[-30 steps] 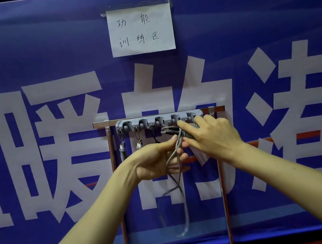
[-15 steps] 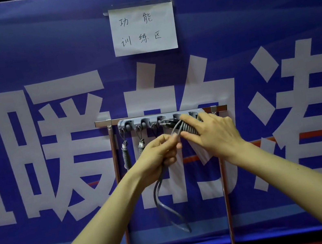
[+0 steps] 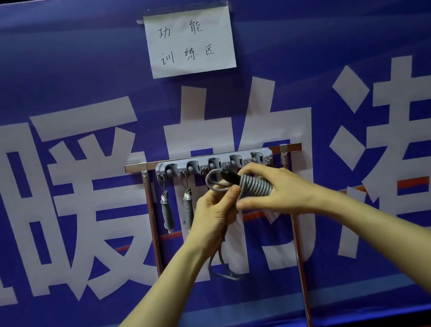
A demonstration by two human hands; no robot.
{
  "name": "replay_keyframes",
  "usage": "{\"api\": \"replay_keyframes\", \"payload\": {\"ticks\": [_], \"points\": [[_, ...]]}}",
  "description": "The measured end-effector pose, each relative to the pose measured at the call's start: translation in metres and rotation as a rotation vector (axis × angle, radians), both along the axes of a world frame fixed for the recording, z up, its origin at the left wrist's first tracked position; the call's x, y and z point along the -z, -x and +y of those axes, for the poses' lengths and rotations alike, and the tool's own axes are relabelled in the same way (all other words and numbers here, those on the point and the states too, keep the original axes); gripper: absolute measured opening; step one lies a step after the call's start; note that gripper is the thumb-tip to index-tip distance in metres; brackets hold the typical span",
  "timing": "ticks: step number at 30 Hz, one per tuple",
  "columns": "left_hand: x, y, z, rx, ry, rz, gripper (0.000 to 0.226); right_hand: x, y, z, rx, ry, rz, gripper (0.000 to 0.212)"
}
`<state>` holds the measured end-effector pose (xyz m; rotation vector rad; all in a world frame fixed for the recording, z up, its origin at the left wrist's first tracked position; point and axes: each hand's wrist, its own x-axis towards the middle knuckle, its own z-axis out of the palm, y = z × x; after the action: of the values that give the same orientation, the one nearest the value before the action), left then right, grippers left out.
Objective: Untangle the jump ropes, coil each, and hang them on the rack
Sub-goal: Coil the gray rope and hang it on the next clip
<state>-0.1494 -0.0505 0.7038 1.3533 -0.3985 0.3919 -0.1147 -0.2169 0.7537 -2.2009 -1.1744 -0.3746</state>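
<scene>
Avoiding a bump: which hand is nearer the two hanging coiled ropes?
Left. The left hand sits just right of the hanging ropes; the right hand is farther right, gripping the coil.

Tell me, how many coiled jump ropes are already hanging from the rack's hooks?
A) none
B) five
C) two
C: a first coiled rope hangs from the leftmost hook of the rack and a second coiled rope from the hook beside it. The third rope is not yet hung; the left hand and right hand hold it.
</scene>
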Motion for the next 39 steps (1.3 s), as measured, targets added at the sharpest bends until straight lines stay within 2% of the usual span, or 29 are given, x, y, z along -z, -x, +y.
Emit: {"api": "replay_keyframes", "payload": {"ticks": [3, 5, 7, 11, 14, 19, 21, 24, 30, 33, 37, 39], "points": [[-0.002, 0.003, -0.004, -0.162, -0.053, -0.097, 0.013, 0.001, 0.004, 0.004, -0.015, -0.113, 0.237, 0.054], [-0.003, 0.004, -0.007, -0.198, -0.056, -0.136, 0.011, 0.001, 0.004, 0.006, -0.066, -0.171, 0.408, 0.064], [-0.006, 0.005, -0.008, -0.208, -0.049, -0.160, 0.010, 0.001, 0.005, 0.007, -0.149, -0.213, 0.528, 0.065], [-0.010, 0.004, -0.007, -0.227, -0.057, -0.196, 0.010, -0.001, 0.008, 0.009, -0.103, -0.216, 0.472, 0.049], [-0.013, 0.004, -0.006, -0.220, -0.111, -0.137, 0.011, 0.006, 0.009, 0.013, -0.053, -0.322, 0.422, 0.038], [-0.026, 0.005, 0.010, -0.004, -0.339, -0.009, 0.027, 0.010, 0.008, 0.006, -0.054, -0.427, 0.449, 0.047], [-0.030, 0.008, 0.016, 0.016, -0.375, 0.018, 0.031, 0.008, 0.009, 0.005, -0.066, -0.436, 0.468, 0.047], [-0.029, 0.010, 0.023, 0.001, -0.353, 0.048, 0.020, 0.007, 0.011, 0.004, -0.087, -0.459, 0.540, 0.042], [-0.026, 0.013, 0.034, -0.041, -0.332, -0.059, 0.027, 0.005, 0.012, 0.006, -0.104, -0.460, 0.584, 0.044], [-0.022, 0.014, 0.034, -0.067, -0.305, -0.051, 0.022, 0.001, 0.014, 0.005, -0.134, -0.448, 0.601, 0.046], [-0.020, 0.011, 0.035, 0.030, -0.253, 0.007, 0.010, 0.000, 0.020, 0.006, -0.273, -0.376, 0.718, 0.049], [-0.019, 0.006, 0.042, 0.107, -0.281, -0.009, 0.013, -0.001, 0.023, 0.004, -0.337, -0.275, 0.791, 0.052]]}}
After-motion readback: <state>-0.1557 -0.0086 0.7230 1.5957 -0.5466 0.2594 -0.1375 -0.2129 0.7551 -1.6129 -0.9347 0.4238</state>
